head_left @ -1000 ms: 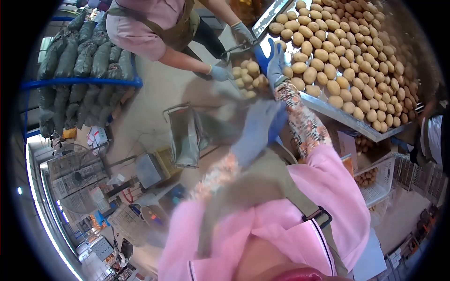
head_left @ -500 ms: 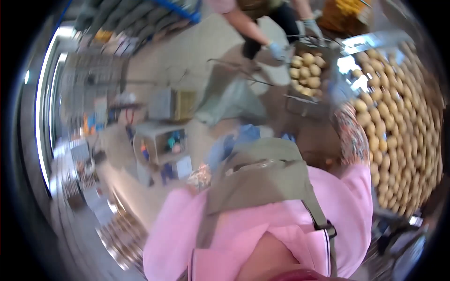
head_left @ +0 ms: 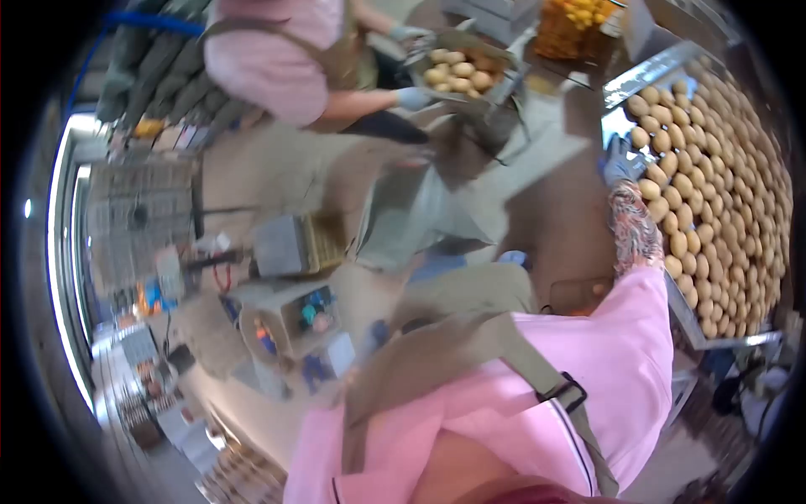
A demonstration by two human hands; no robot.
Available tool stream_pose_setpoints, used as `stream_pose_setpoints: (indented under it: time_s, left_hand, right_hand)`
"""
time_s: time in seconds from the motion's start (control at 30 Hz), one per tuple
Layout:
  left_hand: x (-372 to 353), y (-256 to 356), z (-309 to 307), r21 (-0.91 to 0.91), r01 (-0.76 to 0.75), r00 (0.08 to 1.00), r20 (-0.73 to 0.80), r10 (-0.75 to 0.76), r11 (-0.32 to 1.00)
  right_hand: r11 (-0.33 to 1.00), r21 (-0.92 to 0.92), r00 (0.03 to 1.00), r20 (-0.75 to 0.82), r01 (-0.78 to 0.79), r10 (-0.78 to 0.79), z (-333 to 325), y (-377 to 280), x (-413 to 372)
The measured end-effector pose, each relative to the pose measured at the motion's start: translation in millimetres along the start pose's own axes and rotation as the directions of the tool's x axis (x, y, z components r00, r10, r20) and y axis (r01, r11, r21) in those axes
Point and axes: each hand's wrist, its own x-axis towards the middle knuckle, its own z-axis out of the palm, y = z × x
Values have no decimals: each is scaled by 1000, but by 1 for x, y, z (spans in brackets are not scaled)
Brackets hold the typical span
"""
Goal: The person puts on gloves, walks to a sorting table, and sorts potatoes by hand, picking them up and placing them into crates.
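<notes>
In a blue-grey glove, my right hand (head_left: 619, 164) reaches to the left edge of a metal-framed table (head_left: 634, 81). Its fingers look stretched out and apart, beside the nearest tan, egg-shaped pieces (head_left: 701, 189), and I see nothing held. A bright bare patch of the table shows around the fingertips. My left hand (head_left: 377, 334) is a dark blue blur beside my apron (head_left: 453, 336); its fingers cannot be made out. Ahead, another person's gloved hands hold a dark crate (head_left: 495, 99) of similar tan pieces (head_left: 457, 74).
A grey-green sack or sheet (head_left: 403, 214) lies on the floor ahead. An orange mesh bag (head_left: 571, 34) stands at the back. To the left are an open box (head_left: 311, 311) with teal items and a grey box (head_left: 280, 245). Stacked dark sacks (head_left: 159, 71) stand far left.
My view has turned. The other person and the crate now appear further left, and the crate looks raised. My left hand has drawn back towards my body; my right stays at the table edge.
</notes>
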Motion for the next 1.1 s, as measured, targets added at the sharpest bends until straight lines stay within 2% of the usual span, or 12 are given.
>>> stream_pose_setpoints:
  time_s: [0.2, 0.37, 0.5, 0.53, 0.6, 0.7, 0.77, 0.8, 0.9, 0.93, 1.0, 1.1]
  left_hand:
    - [4, -26, -33, -10, 49, 997, 56, -48, 999]
    - [2, 8, -23, -38, -81, 996, 25, 82, 996]
    - [6, 68, 9, -55, -358, 933, 20, 359, 932]
    - [1, 102, 19, -184, -160, 986, 17, 166, 970]
    - [-11, 148, 26, 17, -162, 985, 67, 160, 987]
    - [-57, 235, 28, -8, -118, 993, -21, 118, 993]
    - [-9, 128, 32, -495, -59, 998, -54, 38, 867]
    - [-24, 144, 30, -650, 55, 998, 31, -45, 758]
    - [-22, 107, 32, -761, 187, 982, 136, -130, 621]
    - [-10, 75, 35, -564, 101, 995, 56, -84, 820]
    - [-5, 69, 39, -310, 17, 1000, 13, -13, 950]
    - [-3, 81, 50, -396, 63, 996, 88, -31, 916]
  right_hand:
    - [1000, 10, 988, -152, -26, 28, 15, -1, 0]
    - [988, 154, 996, -89, -16, 29, 10, -4, -4]
    - [980, 197, 994, -106, -1, 22, 7, -4, -8]
    - [977, 215, 991, -128, -5, 33, 8, -5, -9]
    - [970, 242, 991, -127, -2, 33, 11, -4, -7]
    - [973, 232, 992, -115, -18, 46, 18, -9, -3]
    - [966, 257, 992, -116, -19, 51, 14, -9, -5]
    - [965, 262, 992, -117, -25, 57, 19, -10, -2]
    - [960, 279, 992, -116, -16, 50, 24, -12, 1]
    - [960, 280, 991, -125, -10, 47, 26, -13, 1]
    - [961, 275, 988, -148, 10, 32, 27, -10, -1]
    - [941, 337, 997, -68, -7, 32, 17, -10, -3]
